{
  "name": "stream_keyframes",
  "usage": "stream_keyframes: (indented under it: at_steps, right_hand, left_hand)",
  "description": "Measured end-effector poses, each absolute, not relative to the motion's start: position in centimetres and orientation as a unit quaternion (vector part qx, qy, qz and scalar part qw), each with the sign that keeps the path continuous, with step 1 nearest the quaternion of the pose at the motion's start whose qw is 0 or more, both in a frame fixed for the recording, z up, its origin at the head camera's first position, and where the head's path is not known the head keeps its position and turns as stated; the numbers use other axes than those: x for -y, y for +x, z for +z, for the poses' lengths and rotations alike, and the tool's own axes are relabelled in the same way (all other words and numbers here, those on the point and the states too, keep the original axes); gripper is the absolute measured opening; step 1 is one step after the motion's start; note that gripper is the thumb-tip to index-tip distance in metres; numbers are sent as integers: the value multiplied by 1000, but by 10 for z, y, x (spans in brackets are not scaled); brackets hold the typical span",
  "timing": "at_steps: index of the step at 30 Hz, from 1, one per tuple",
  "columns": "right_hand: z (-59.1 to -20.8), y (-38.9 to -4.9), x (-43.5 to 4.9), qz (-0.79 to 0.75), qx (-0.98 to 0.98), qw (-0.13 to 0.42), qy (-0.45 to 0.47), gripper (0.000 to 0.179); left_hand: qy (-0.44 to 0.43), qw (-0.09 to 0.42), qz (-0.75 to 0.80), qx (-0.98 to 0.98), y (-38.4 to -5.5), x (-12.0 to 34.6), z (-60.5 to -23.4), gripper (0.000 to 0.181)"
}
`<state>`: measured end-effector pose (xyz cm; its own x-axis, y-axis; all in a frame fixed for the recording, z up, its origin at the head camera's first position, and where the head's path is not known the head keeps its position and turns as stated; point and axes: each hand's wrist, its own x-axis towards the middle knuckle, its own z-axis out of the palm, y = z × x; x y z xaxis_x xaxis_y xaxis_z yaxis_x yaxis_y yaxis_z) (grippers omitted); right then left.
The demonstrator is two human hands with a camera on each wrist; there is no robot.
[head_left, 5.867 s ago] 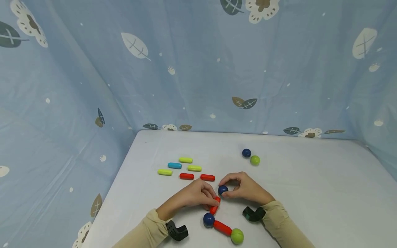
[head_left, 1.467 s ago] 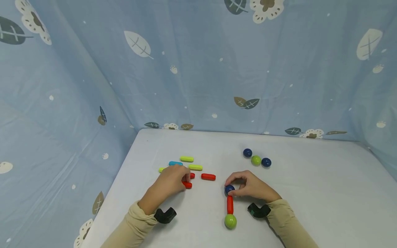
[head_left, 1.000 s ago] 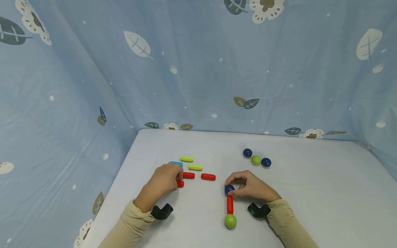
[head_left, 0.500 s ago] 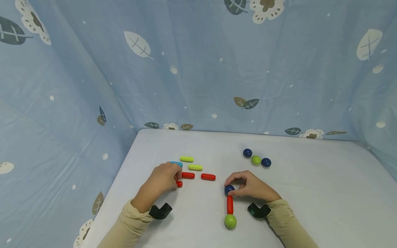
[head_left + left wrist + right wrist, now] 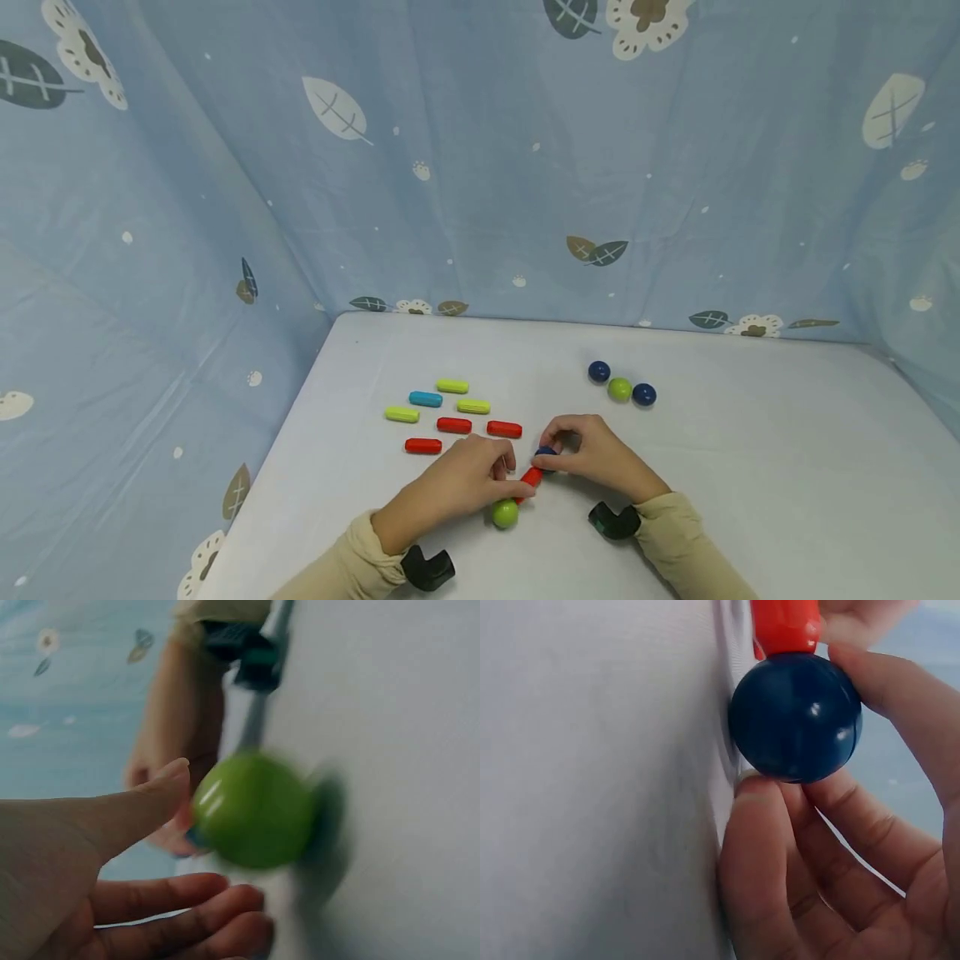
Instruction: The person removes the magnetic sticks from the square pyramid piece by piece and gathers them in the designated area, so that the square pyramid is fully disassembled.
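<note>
My right hand (image 5: 596, 457) pinches a dark blue ball (image 5: 795, 720) between thumb and fingers, low over the white table. A red rod (image 5: 532, 477) is joined to that ball, and a green ball (image 5: 506, 514) sits at the rod's other end. My left hand (image 5: 461, 482) is beside this piece, its thumb overlapping the rod in the head view. In the left wrist view its thumb and loosely bent fingers stand spread around the blurred green ball, with a gap below it.
Left of the hands lie loose red rods (image 5: 423, 447), yellow-green rods (image 5: 402, 414) and a blue rod (image 5: 425, 399). Toward the back are two dark blue balls (image 5: 644, 394) and a green ball (image 5: 619, 389). A patterned blue curtain (image 5: 480, 167) hangs behind the white table (image 5: 750, 467).
My left hand has let go of a red rod at the left and come right to the joined piece. The piece has swung, its green ball moving left, while my right hand keeps the blue ball.
</note>
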<state>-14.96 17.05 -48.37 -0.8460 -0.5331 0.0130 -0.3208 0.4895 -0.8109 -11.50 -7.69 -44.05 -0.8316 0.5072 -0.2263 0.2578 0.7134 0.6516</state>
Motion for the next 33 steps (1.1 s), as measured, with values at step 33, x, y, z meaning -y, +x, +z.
stream_keyframes:
  at_steps: [33]
  right_hand:
    - [-478,-150,-176,-454,-825,159,-297,26]
  left_hand:
    - [221,235,381,-867,-121,74,-451,16]
